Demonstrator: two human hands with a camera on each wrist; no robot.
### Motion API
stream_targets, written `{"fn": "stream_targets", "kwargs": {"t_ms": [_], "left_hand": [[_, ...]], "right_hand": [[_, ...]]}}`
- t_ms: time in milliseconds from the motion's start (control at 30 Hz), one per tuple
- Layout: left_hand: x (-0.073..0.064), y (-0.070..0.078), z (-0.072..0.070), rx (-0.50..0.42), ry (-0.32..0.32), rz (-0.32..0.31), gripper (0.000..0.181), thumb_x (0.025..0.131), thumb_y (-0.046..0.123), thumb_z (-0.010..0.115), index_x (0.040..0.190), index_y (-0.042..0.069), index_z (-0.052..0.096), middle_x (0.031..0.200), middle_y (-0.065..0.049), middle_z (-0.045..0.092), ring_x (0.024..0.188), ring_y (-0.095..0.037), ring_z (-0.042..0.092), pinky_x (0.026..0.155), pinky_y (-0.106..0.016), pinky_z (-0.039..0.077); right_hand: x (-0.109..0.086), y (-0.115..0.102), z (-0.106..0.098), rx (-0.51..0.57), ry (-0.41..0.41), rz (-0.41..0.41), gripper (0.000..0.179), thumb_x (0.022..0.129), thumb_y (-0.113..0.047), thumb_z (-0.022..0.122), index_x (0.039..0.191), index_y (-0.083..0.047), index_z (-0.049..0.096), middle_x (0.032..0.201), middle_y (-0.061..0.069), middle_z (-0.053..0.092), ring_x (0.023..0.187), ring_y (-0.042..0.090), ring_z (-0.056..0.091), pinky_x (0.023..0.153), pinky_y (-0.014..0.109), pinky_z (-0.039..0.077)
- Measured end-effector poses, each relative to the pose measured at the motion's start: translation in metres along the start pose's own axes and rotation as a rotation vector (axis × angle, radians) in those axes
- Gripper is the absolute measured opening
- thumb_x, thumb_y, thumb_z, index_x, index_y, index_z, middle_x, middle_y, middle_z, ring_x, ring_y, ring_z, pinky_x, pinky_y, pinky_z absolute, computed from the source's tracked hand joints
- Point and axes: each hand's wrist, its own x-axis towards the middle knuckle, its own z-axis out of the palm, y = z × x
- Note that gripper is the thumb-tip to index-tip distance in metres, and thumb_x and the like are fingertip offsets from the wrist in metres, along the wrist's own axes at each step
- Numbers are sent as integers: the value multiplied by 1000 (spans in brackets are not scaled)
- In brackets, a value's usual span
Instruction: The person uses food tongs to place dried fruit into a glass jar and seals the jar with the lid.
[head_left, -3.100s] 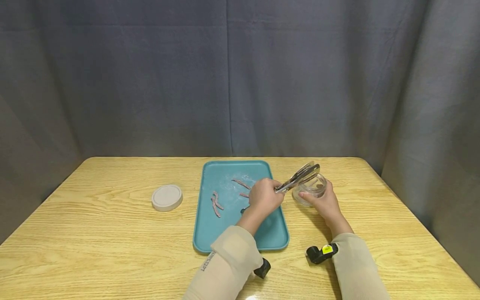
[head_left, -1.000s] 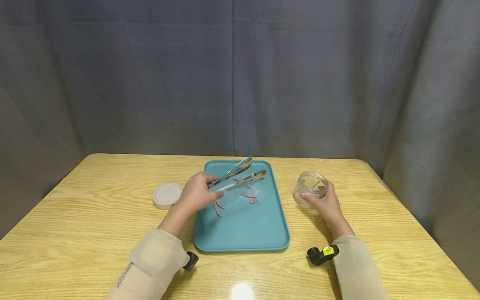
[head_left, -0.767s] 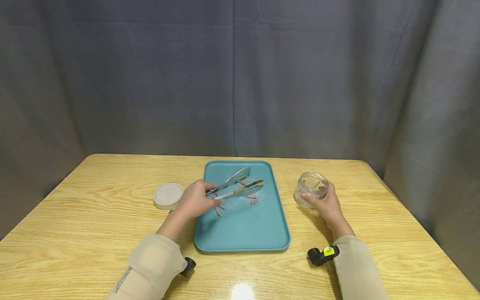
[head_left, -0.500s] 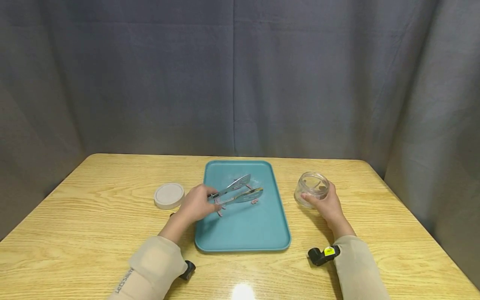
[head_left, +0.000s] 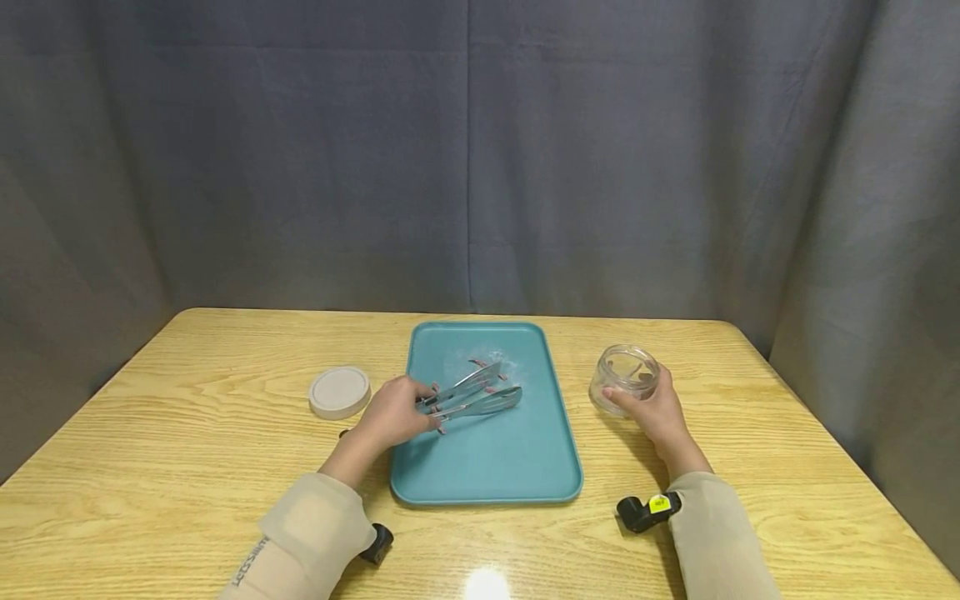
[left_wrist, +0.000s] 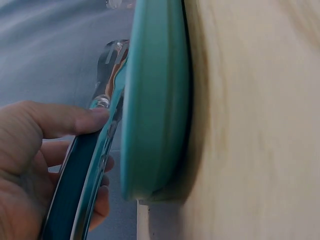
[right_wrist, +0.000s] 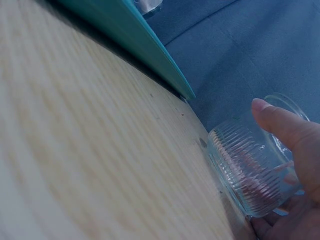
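Your left hand (head_left: 396, 412) has thumb and fingers curled round the metal tongs (head_left: 486, 407), thumb pressed on one arm and fingers behind the other, as the left wrist view confirms. The grip is loose enough to leave the tips spread, presumably so they can straddle something. The tips point far and right, low over the teal tray (head_left: 487, 468); whether they touch it, you cannot tell from here.

Pink strips (head_left: 478, 362) lie on the tray's far half, partly hidden by the tongs, with white powder (head_left: 510, 365) scattered about them. The powder probably stops them sticking; the raised rim likely keeps both contained.

Your right hand (head_left: 657, 413) wraps the near right side of the glass jar (head_left: 609, 390), fingers bent round its wall, no gap left between palm and glass. The jar appears upright on the wooden table (head_left: 187, 467), right of the tray. Judged purpose of the hold: steadying it, while the mouth stays unobstructed.

White lid (head_left: 338, 390) lies flat, left of the tray, apart from the jar, which keeps it clear of both hands' work.
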Motion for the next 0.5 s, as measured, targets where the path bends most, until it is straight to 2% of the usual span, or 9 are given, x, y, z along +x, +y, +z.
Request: {"fn": "stream_targets", "kwargs": {"t_ms": [133, 333, 500], "left_hand": [[0, -2, 0, -5, -13, 2, 31, 63, 15, 74, 91, 3, 68, 85, -6, 61, 70, -17, 47, 59, -29, 40], [-2, -1, 0, -22, -20, 2, 32, 64, 12, 72, 94, 3, 68, 90, -7, 62, 65, -15, 46, 53, -25, 39], [-4, 1, 1, -18, -7, 5, 28, 64, 9, 71, 92, 2, 68, 86, -7, 63, 62, -13, 47, 52, -24, 39]], "right_hand": [[0, 0, 0, 4, 0, -1, 91, 72, -25, 70, 135, -2, 8, 132, 24, 23, 119, 37, 25, 95, 45, 20], [0, 0, 0, 1, -2, -5, 90, 73, -26, 69, 135, -2, 8, 133, 23, 22, 120, 37, 24, 96, 45, 19], [0, 0, 0, -2, -5, 0, 91, 73, -27, 69, 135, -2, 8, 132, 24, 23, 119, 38, 25, 95, 46, 20]]}}
